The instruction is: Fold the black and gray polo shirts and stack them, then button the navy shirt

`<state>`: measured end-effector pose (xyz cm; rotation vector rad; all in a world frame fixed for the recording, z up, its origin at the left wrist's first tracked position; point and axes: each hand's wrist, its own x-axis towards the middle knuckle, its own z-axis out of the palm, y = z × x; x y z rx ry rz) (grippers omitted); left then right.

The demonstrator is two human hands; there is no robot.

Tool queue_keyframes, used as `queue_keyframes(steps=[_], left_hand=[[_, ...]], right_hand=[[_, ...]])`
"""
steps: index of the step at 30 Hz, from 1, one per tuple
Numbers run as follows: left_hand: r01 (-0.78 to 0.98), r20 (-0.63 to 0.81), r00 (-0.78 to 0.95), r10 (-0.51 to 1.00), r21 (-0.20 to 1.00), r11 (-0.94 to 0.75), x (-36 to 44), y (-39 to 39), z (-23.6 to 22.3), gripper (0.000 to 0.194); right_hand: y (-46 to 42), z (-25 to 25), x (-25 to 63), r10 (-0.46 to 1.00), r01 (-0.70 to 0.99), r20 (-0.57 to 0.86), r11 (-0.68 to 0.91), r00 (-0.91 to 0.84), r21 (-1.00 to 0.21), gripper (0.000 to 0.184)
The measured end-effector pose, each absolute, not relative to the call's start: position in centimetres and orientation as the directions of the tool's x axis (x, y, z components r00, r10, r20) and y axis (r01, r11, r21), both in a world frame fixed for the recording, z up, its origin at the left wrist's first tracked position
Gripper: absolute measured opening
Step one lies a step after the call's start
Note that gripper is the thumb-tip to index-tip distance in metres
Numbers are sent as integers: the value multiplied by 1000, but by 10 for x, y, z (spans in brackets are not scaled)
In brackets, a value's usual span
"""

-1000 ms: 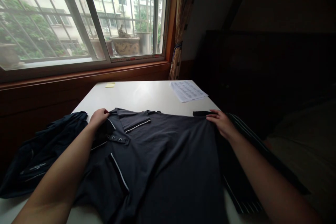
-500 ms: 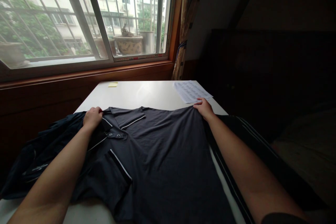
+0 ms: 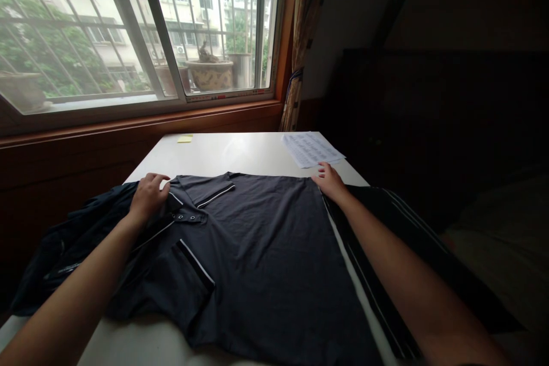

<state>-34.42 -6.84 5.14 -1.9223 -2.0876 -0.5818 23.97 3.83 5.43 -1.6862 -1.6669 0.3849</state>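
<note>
Across the near part of the white counter [image 3: 223, 151], a dark grey polo shirt [image 3: 270, 251] is spread with its collar at the left and its hem at the right. Thin, soft cloth is suggested by shallow creases fanned over the body. Both short sleeves are edged with a pale stripe, the near one laid out as a blunt wedge, and the placket [image 3: 185, 218] is set with small ring-shaped buttons. By the collar, the left hand [image 3: 148, 194] is placed with thumb and index finger parted; its lower fingers are hidden. At the far corner of the hem, the right hand [image 3: 329, 182] is rested, fingers loosely spread; whether cloth is pinched under its thumb cannot be told.

To the left, a crumpled dark garment [image 3: 100, 214] is heaped, partly covered by the left forearm. To the right, black cloth with thin pale stripes [image 3: 394, 223] is partly covered by the right forearm and lost in shadow. On the smooth, glossy far area, printed sheets [image 3: 311, 148] are laid at the right, their print illegible, and a small yellow note [image 3: 185, 139] at the left. The shirt's near hem corner is cut off.
</note>
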Motion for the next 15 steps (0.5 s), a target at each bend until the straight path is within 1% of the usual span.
queue_keyframes(steps=[2, 3, 4, 5, 7, 8, 10, 11, 13, 15], left_hand=[[979, 449, 86, 889, 130, -160, -333, -95, 60, 33], [961, 428, 172, 887, 126, -248, -329, -112, 63, 32], [940, 388, 251, 887, 123, -319, -326, -130, 65, 31], [926, 360, 297, 885, 119, -359, -325, -149, 66, 29], [917, 319, 329, 889, 118, -382, -326, -190, 64, 26], [908, 303, 342, 889, 135, -396, -329, -210, 62, 24], [894, 254, 373, 892, 157, -419, -336, -250, 56, 24], [895, 227, 376, 898, 164, -416, -340, -269, 53, 28], [892, 164, 392, 905, 174, -418, -345, -301, 46, 41], [900, 121, 386, 915, 169, -402, -347, -324, 40, 54]], right_hand=[[10, 64, 238, 958, 743, 286, 179, 17, -645, 40], [-8, 70, 237, 958, 741, 283, 219, -41, -635, 30], [-28, 75, 235, 955, 735, 269, 272, -126, -620, 18], [-51, 80, 234, 933, 730, 252, 359, -259, -581, 9], [-100, 88, 230, 885, 718, 180, 454, -428, -528, 12], [-126, 91, 228, 855, 707, 106, 484, -507, -515, 13], [-176, 94, 225, 774, 674, -43, 521, -632, -524, 6], [-199, 94, 225, 738, 669, -113, 522, -665, -529, 6], [-237, 89, 226, 693, 680, -227, 493, -684, -542, 25], [-264, 82, 230, 699, 706, -264, 474, -665, -526, 35]])
